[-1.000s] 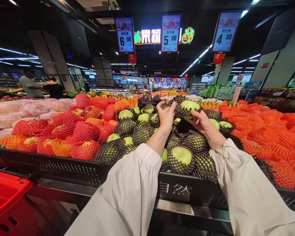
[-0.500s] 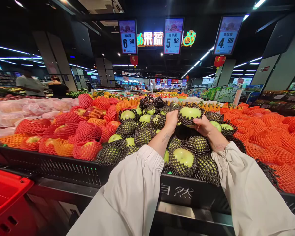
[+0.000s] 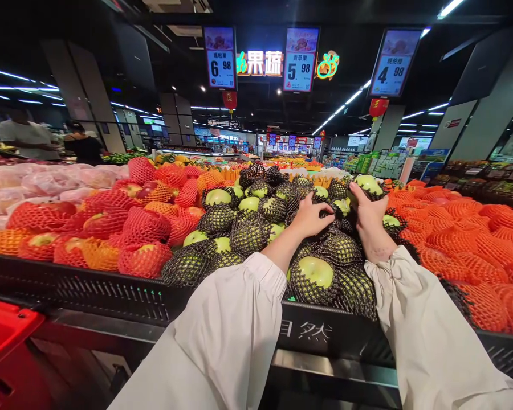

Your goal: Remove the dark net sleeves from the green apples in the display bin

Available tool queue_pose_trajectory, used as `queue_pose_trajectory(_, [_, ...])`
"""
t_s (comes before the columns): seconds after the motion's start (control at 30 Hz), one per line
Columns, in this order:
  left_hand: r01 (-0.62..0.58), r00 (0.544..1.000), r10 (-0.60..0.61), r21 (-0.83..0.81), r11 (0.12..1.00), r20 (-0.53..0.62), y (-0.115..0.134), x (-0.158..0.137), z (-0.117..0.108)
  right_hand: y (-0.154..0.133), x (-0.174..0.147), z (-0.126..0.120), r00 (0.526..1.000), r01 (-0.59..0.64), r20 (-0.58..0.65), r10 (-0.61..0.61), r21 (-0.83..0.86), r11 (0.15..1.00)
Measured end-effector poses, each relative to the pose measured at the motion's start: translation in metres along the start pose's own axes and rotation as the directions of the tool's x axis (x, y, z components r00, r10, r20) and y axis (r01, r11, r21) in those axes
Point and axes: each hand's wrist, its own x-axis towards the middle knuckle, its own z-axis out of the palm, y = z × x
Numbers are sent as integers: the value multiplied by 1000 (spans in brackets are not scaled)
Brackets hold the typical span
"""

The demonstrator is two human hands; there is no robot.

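My right hand (image 3: 371,216) is closed around a green apple (image 3: 369,183) in a black foam net, with the thumb on its left side and the fingers on its right. It is at the right part of a heap of green apples. My left hand (image 3: 311,219) hovers over the middle of this heap, fingers bent and apart, with nothing visible in it. Below the hands, near the front edge, a netted green apple (image 3: 316,273) shows its bare top. Another netted apple (image 3: 340,250) lies behind it.
A black crate wall (image 3: 111,296) runs along the front. Red-netted apples (image 3: 145,228) lie to the left, orange-netted fruit (image 3: 465,245) to the right. A red basket (image 3: 8,341) stands at lower left. Price screens (image 3: 301,60) hang overhead. Two people (image 3: 83,145) are at far left.
Both hands held one green apple between them. Now my left hand has let go and sits lower over the heap, while my right hand has carried the apple rightward.
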Motion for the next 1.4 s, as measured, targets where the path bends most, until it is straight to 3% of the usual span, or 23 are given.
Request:
queue_pose_trajectory(0.07, [-27, 992, 22, 39, 999, 125, -5, 1, 3, -5, -3, -1, 991, 54, -115, -69, -131, 990])
queue_pose_trajectory(0.13, [-37, 991, 24, 100, 994, 131, -10, 3, 3, -14, -7, -1, 969, 114, -183, -168, -273, 955])
queue_pose_trajectory(0.2, [-32, 999, 26, 143, 989, 44, -11, 4, -1, -22, -10, -1, 947, 157, -205, -249, -382, 911])
queue_pose_trajectory(0.27, [-40, 992, 54, 120, 992, -114, -8, 4, -7, -28, -10, -3, 938, 189, -181, -295, -447, 874])
queue_pose_trajectory(0.33, [-70, 933, 86, 58, 996, -350, -1, 2, -13, -31, -10, -5, 942, 220, -122, -312, -477, 851])
queue_pose_trajectory(0.4, [-97, 822, 89, 15, 995, -563, 5, 1, -18, -31, -10, -5, 950, 260, -27, -313, -489, 833])
queue_pose_trajectory(0.47, [-100, 737, 80, 9, 995, -672, 9, 0, -21, -31, -12, -2, 950, 304, 96, -296, -488, 818])
queue_pose_trajectory(0.53, [-98, 709, 90, 29, 995, -700, 11, -1, -23, -29, -15, 3, 941, 335, 218, -258, -511, 792])
queue_pose_trajectory(0.63, [-99, 708, 108, 54, 994, -698, 11, -2, -25, -26, -21, 13, 908, 390, 386, -164, -633, 669])
queue_pose_trajectory(0.77, [-80, 702, 104, 67, 995, -704, 9, -2, -27, -20, -25, 23, 825, 499, 565, -5, -725, 475])
queue_pose_trajectory(0.9, [-59, 692, 111, 98, 993, -713, 8, 0, -26, -17, -23, 26, 801, 470, 577, 157, -769, 433])
queue_pose_trajectory(1.0, [-41, 696, 88, 83, 996, -712, 9, 0, -26, -18, -18, 21, 778, 468, 593, 210, -769, 436])
queue_pose_trajectory(1.13, [-23, 720, 63, 68, 997, -691, 12, -1, -25, -27, -11, 9, 806, 455, 546, 229, -819, 349])
queue_pose_trajectory(1.23, [-4, 753, 58, 83, 997, -655, 12, -2, -24, -34, -9, 3, 834, 463, 523, 177, -838, 289])
queue_pose_trajectory(1.33, [31, 832, 15, 74, 997, -554, 10, -1, -21, -38, -10, 3, 874, 413, 470, 126, -853, 318])
queue_pose_trajectory(1.4, [68, 874, -38, 44, 997, -485, 8, -1, -20, -39, -11, 4, 908, 338, 406, 101, -854, 395])
